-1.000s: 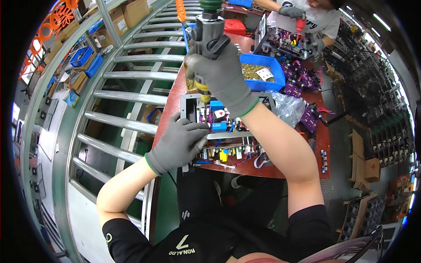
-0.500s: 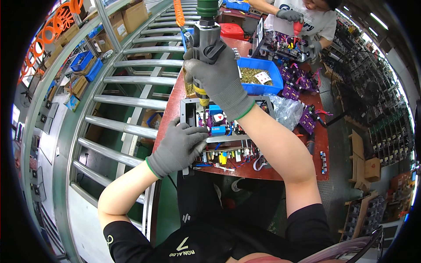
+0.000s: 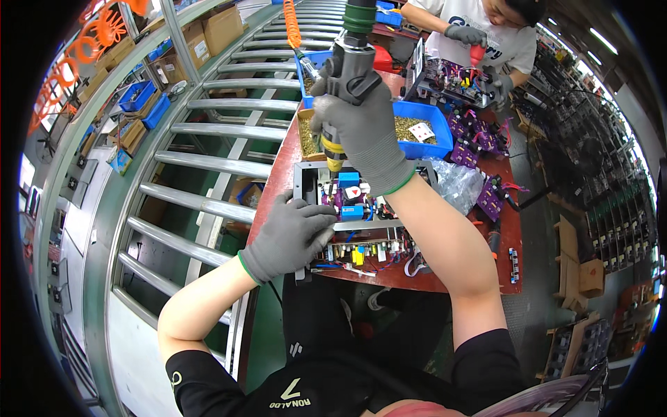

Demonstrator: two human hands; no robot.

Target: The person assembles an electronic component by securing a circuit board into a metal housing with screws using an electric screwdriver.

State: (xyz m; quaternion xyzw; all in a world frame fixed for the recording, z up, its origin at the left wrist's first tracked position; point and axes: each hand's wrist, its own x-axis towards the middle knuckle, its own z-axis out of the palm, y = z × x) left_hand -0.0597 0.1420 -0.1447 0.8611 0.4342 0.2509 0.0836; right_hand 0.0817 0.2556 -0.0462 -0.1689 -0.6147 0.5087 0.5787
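My right hand point(image 3: 372, 125) is wrapped round a dark grey power screwdriver point(image 3: 354, 66) with a green upper part and a yellow collar point(image 3: 334, 165) near its lower end. It stands nearly upright, top leaning slightly right, over the left part of an open metal chassis point(image 3: 368, 224). Whether its bit touches anything is unclear. Inside the chassis are purple circuit boards, blue block-shaped components point(image 3: 352, 213) and wires. My left hand point(image 3: 290, 236) grips the chassis at its near left corner, fingers bent over the edge. My right wrist and forearm hide part of the chassis's right side.
Behind the chassis stand a blue bin point(image 3: 439, 132) of small brass-coloured parts and a cardboard box point(image 3: 308, 139). Clear plastic wrap point(image 3: 458, 184) and purple boards point(image 3: 492, 198) lie right. A roller conveyor point(image 3: 208, 163) runs left. Across the red table point(image 3: 511, 240), a co-worker's gloved hands point(image 3: 467, 35) work on another unit.
The screwdriver's top has swung to the right with my right hand. The whole view has shifted slightly, and my left hand stays at the chassis corner.
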